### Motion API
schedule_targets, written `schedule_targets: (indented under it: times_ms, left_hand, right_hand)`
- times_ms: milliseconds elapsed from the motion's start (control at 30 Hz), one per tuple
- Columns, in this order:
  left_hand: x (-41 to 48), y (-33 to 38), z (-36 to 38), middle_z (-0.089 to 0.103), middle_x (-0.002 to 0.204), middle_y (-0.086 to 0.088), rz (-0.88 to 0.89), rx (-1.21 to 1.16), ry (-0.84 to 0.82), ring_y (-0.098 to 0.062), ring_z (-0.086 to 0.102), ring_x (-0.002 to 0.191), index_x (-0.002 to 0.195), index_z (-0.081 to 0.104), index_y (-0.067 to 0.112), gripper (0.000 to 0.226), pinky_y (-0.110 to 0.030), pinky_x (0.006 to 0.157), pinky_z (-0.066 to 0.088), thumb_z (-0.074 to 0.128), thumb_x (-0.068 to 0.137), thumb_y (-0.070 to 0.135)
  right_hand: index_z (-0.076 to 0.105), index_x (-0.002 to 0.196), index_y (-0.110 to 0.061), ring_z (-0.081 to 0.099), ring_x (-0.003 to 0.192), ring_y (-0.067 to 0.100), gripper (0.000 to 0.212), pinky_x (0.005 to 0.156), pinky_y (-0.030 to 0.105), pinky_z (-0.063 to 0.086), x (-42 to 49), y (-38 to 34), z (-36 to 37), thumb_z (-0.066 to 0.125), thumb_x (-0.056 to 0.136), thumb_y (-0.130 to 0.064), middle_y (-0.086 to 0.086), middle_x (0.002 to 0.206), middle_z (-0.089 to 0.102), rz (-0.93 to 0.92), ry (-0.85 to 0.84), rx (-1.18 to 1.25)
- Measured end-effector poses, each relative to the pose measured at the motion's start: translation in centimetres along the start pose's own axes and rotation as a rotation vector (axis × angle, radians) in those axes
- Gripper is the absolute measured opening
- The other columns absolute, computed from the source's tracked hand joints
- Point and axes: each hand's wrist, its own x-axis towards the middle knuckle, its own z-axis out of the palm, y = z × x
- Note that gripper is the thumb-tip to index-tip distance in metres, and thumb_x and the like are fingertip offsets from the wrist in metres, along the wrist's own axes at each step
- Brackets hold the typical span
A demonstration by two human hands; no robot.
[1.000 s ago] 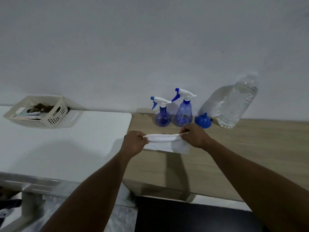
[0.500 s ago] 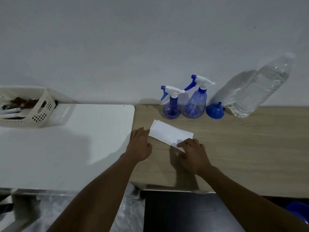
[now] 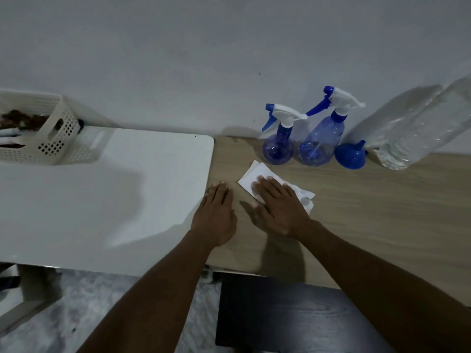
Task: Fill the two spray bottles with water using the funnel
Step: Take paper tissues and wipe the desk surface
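Observation:
Two blue spray bottles with white trigger heads stand against the wall, a small round one point(image 3: 278, 146) and a taller one point(image 3: 319, 142) to its right. A blue funnel point(image 3: 350, 156) rests mouth-down beside them. Further right stands a large clear water bottle point(image 3: 418, 133). A folded white cloth point(image 3: 251, 175) lies flat on the wooden table point(image 3: 369, 200) in front of the bottles. My right hand point(image 3: 279, 207) lies flat on the cloth, fingers spread. My left hand point(image 3: 216, 212) rests flat on the table to the left of the cloth, holding nothing.
A white table point(image 3: 102, 194) adjoins the wooden one on the left, with a cream perforated basket point(image 3: 46, 138) of small items at its back. A dark surface point(image 3: 280, 314) sits below the wooden table's front edge.
The cloth, held stretched between both hands a second ago, now lies on the table. My right hand has moved flat onto it; my left hand has let go and rests beside it.

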Motion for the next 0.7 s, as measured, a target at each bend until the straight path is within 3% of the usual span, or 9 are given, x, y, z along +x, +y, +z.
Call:
schedule_targets:
  times_ms: [100, 233, 333, 467, 600, 700]
  left_hand:
    - [0.4, 0.1, 0.0, 0.039, 0.153, -0.022, 0.013, 0.008, -0.002, -0.041, 0.033, 0.144, 0.145, 0.045, 0.0, 0.062, -0.052, 0.117, 0.033, 0.041, 0.091, 0.029]
    - [1.5, 0.4, -0.3, 0.027, 0.16, -0.016, -0.035, 0.028, -0.05, -0.035, 0.022, 0.149, 0.15, 0.036, 0.005, 0.061, -0.045, 0.121, 0.023, 0.037, 0.096, 0.032]
    - [1.4, 0.8, -0.4, 0.029, 0.159, -0.019, -0.048, 0.024, -0.021, -0.037, 0.023, 0.148, 0.149, 0.038, 0.003, 0.059, -0.045, 0.122, 0.021, 0.038, 0.097, 0.031]
    - [0.3, 1.6, -0.1, 0.04, 0.153, -0.02, -0.022, 0.02, 0.064, -0.039, 0.031, 0.145, 0.145, 0.045, 0.002, 0.066, -0.049, 0.119, 0.027, 0.025, 0.091, 0.036]
    - [0.4, 3.0, 0.1, 0.034, 0.158, -0.015, 0.046, 0.046, 0.045, -0.031, 0.026, 0.149, 0.152, 0.035, 0.006, 0.068, -0.044, 0.122, 0.024, 0.023, 0.094, 0.038]
    - [0.8, 4.0, 0.4, 0.029, 0.161, -0.012, 0.084, 0.029, 0.026, -0.027, 0.022, 0.151, 0.155, 0.028, 0.008, 0.064, -0.041, 0.124, 0.02, 0.029, 0.099, 0.037]
  right_hand:
    - [0.029, 0.155, -0.025, 0.023, 0.15, 0.025, 0.061, 0.113, 0.048, 0.029, 0.8, 0.7, -1.5, 0.018, 0.102, -0.052, 0.001, 0.164, 0.023, -0.054, 0.072, -0.06]
    - [0.018, 0.158, -0.029, 0.005, 0.154, 0.018, 0.07, 0.121, 0.048, 0.01, 0.9, 1.5, -1.5, 0.003, 0.096, -0.058, -0.004, 0.167, 0.009, -0.138, -0.053, -0.068]
    - [0.016, 0.159, -0.03, 0.005, 0.154, 0.018, 0.068, 0.122, 0.053, 0.012, -0.1, 3.2, -1.2, 0.005, 0.097, -0.056, -0.004, 0.167, 0.009, -0.03, -0.006, -0.032]
    - [0.026, 0.157, -0.026, 0.015, 0.153, 0.019, 0.063, 0.119, 0.047, 0.024, -0.6, 4.9, -2.9, 0.009, 0.102, -0.052, -0.002, 0.165, 0.021, -0.005, 0.057, -0.027]
    - [0.025, 0.157, -0.024, 0.01, 0.154, 0.02, 0.062, 0.123, 0.049, 0.014, -0.6, 5.1, -2.2, 0.012, 0.103, -0.05, 0.0, 0.166, 0.017, -0.125, 0.008, -0.122]
    - [0.02, 0.158, -0.026, 0.008, 0.154, 0.018, 0.061, 0.122, 0.053, 0.013, -1.5, 6.4, -1.1, 0.011, 0.103, -0.05, -0.002, 0.167, 0.014, -0.06, 0.033, -0.133]
